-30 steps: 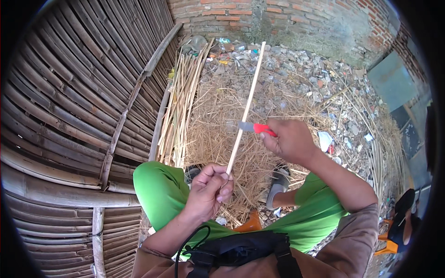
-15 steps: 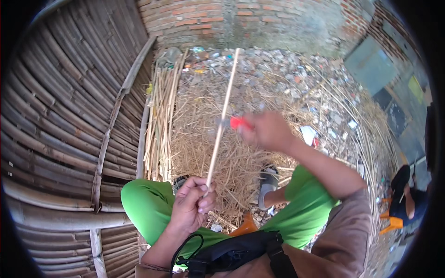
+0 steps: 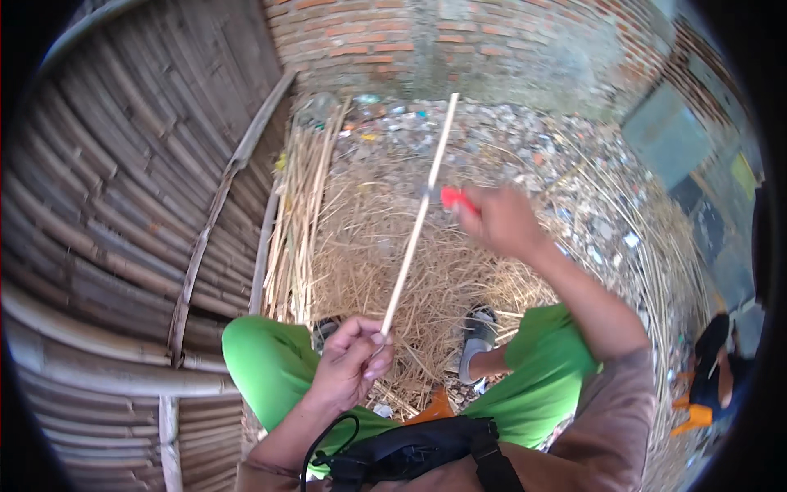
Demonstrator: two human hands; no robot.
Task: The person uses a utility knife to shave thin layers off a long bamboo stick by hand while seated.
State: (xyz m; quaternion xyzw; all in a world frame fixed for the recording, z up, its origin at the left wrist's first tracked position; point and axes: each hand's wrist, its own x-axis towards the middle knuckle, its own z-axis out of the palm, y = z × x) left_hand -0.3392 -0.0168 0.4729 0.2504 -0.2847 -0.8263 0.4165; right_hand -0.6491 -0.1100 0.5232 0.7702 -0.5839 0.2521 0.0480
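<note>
A long, thin, pale bamboo strip (image 3: 421, 215) slants up and away from me. My left hand (image 3: 348, 366) pinches its near end, close to my left knee. My right hand (image 3: 507, 221) is closed round a red-handled knife (image 3: 452, 198). Its small, blurred blade meets the strip a little beyond the middle, toward the far tip. Whether the edge bites into the bamboo cannot be made out.
Pale shavings (image 3: 385, 254) lie thick around my feet. A bundle of bamboo strips (image 3: 305, 213) leans along the bamboo wall (image 3: 123, 213) at left. Rubble reaches the brick wall (image 3: 361, 49) ahead. At far right, another person (image 3: 721, 369) sits on an orange stool (image 3: 693, 416).
The knife has travelled along the strip toward its far tip, carried by my right hand. My left hand keeps its pinch. The whole view has shifted slightly.
</note>
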